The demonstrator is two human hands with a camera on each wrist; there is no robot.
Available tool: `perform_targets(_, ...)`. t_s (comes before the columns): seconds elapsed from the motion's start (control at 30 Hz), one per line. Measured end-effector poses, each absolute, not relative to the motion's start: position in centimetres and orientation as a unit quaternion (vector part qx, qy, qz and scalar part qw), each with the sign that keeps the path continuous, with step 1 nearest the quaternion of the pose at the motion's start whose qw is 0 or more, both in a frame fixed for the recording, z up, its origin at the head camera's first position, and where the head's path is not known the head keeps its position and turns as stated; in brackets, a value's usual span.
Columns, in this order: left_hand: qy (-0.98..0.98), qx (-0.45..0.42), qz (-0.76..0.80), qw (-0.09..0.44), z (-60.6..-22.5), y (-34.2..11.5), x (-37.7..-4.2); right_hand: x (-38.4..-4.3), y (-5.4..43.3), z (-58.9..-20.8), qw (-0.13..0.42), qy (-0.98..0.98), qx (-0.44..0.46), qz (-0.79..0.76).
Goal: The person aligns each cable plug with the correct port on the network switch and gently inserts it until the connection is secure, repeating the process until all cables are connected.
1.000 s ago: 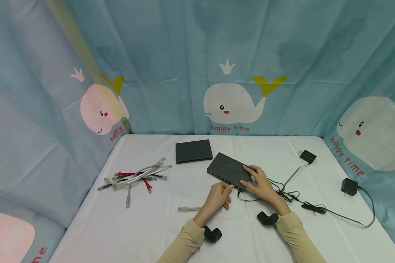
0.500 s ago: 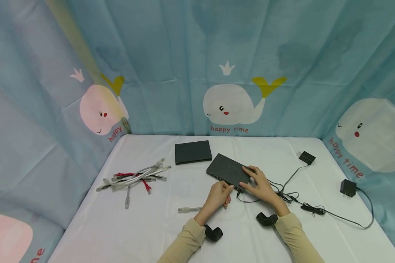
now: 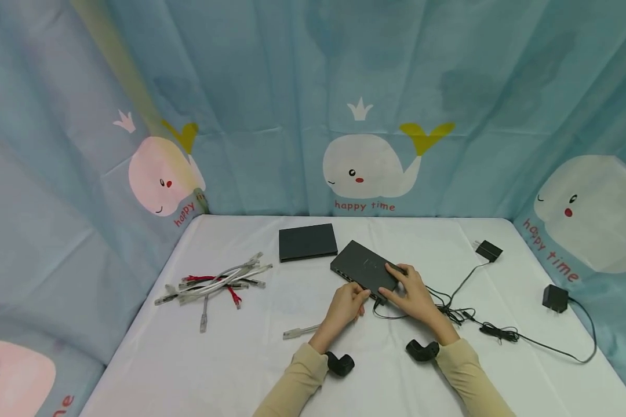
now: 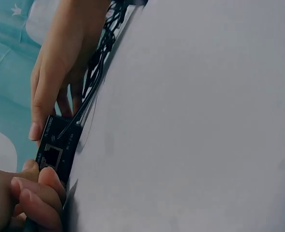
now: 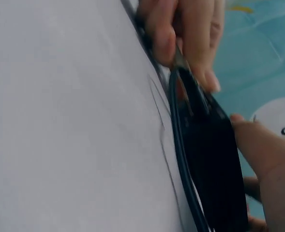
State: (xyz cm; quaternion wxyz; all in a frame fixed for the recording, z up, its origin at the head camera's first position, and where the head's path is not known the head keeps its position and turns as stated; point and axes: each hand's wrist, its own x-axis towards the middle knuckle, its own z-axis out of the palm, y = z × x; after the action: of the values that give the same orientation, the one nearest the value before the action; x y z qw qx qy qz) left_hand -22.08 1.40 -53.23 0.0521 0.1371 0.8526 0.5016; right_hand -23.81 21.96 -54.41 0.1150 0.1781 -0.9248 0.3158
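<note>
A black network switch [image 3: 362,265] lies on the white table with its row of ports facing the near side. My left hand [image 3: 344,305] pinches a network cable's plug right at those ports; the fingers mostly hide the plug. The cable's other end, a grey plug [image 3: 294,333], pokes out left of my left wrist. My right hand [image 3: 416,295] grips the switch's right end, thumb and fingers spread over its edges. A thin black power cord [image 4: 91,92] runs into the switch beside an open port [image 4: 52,155] in the left wrist view.
Behind lies a second black box [image 3: 308,242]. A pile of white, grey, red and black network cables [image 3: 219,282] is at left. Two power adapters [image 3: 489,251] with tangled cords [image 3: 454,313] lie at right. A whale-print curtain [image 3: 271,168] encloses the table.
The switch has turned slightly and shifted a little to the right and away. My left hand has moved slightly forward with it, still at the ports. My right hand keeps its hold.
</note>
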Motion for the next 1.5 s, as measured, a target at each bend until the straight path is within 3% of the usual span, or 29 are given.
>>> perform_targets(0.27, 0.873, 0.129, 0.469, 0.041, -52.9, 1.1, -22.4, -23.6, 21.5, -54.4, 0.111, -0.934, 0.151, 0.304)
perform_targets(0.57, 0.921, 0.115, 0.369, -0.05, -52.5, 0.8, -22.4, -23.7, 21.7, -54.4, 0.098, -0.938, 0.167, 0.287)
perform_targets(0.77, 0.939, 0.126, 0.313, -0.068, -52.1, 0.1, -22.5, -23.5, 21.6, -54.4, 0.097, -0.938, 0.166, 0.288)
perform_targets(1.13, 0.929, 0.091, 0.339, -0.115, -50.4, -4.2, -23.9, -23.6, 21.6, -54.3, 0.1, -0.937, 0.168, 0.29)
perform_targets(1.5, 0.924, 0.039, 0.358, -0.131, -50.4, -8.6, -25.0, -23.6, 21.7, -54.3, 0.094, -0.935, 0.167, 0.298)
